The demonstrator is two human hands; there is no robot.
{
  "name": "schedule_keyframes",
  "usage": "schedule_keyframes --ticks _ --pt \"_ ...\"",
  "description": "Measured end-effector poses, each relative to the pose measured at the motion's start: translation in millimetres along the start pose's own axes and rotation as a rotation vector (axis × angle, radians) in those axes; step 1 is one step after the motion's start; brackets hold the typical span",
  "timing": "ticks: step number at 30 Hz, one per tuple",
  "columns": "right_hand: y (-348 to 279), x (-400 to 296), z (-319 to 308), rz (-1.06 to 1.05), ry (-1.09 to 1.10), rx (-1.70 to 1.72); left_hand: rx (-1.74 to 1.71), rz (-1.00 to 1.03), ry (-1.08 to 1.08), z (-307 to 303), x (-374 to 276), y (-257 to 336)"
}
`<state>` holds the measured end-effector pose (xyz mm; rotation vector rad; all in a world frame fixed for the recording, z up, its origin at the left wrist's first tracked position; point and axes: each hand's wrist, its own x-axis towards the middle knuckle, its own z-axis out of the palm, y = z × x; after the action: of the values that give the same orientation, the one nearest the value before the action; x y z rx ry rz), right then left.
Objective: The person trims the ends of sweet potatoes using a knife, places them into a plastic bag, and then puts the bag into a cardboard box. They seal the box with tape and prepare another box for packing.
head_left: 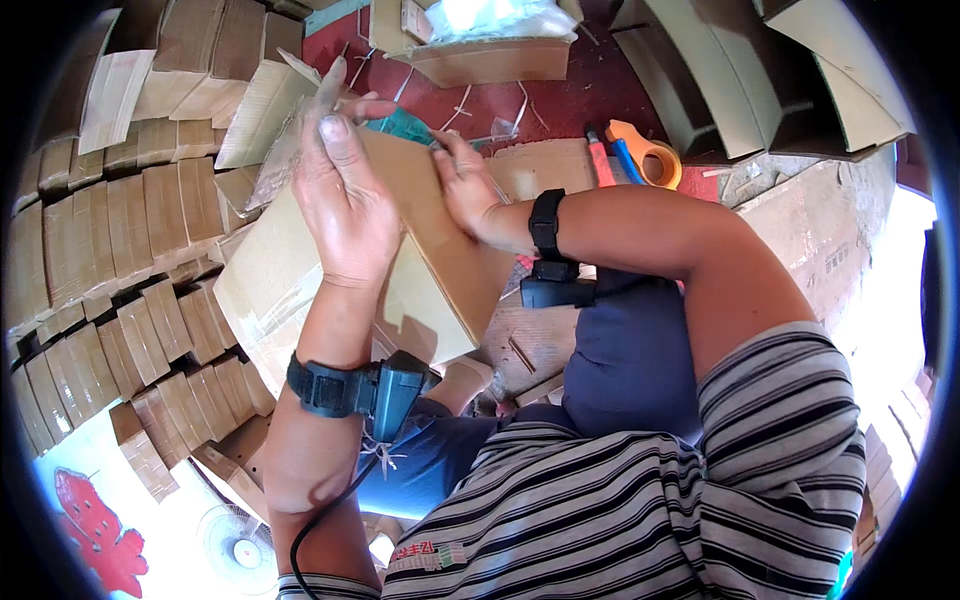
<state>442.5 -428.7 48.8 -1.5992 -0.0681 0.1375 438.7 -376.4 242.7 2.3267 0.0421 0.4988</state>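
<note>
A brown cardboard box (409,169) sits tilted in front of my legs, with clear tape across its lighter left panel. My left hand (345,202) is raised over the box, fingers spread and thumb up, holding nothing I can see. Behind those fingers rises a cardboard flap (274,154), partly hidden by the hand. My right hand (465,184) lies against the box's brown face, its fingertips near the far edge. Past my right forearm lie an orange tape dispenser (628,142) with a blue part and a red-handled cutter (599,156).
Stacked cardboard cartons (135,217) fill the left side. A carton (487,64) with clear plastic (499,22) stands ahead on a red floor covering (600,97) strewn with white straps. Open cartons (705,82) stand at far right. A fan (244,551) is at lower left.
</note>
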Motion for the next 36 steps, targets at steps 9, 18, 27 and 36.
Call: schedule_keyframes --ticks 9,18,27,36 --pt "74.7 -5.6 -35.4 0.055 -0.282 -0.989 -0.109 -0.025 0.047 -0.6 -1.8 -5.7" --pt "42.9 37.3 -27.3 0.057 -0.218 -0.600 -0.222 -0.108 0.071 -4.9 0.9 -11.6" --pt "-159.4 1.2 -9.3 -0.375 -0.098 -0.303 -0.731 -0.278 0.160 -16.2 -3.3 -20.3" --pt "-105.1 24.2 -43.7 -0.578 -0.166 -0.715 -0.661 -0.278 0.196 -49.8 -0.9 -25.1"
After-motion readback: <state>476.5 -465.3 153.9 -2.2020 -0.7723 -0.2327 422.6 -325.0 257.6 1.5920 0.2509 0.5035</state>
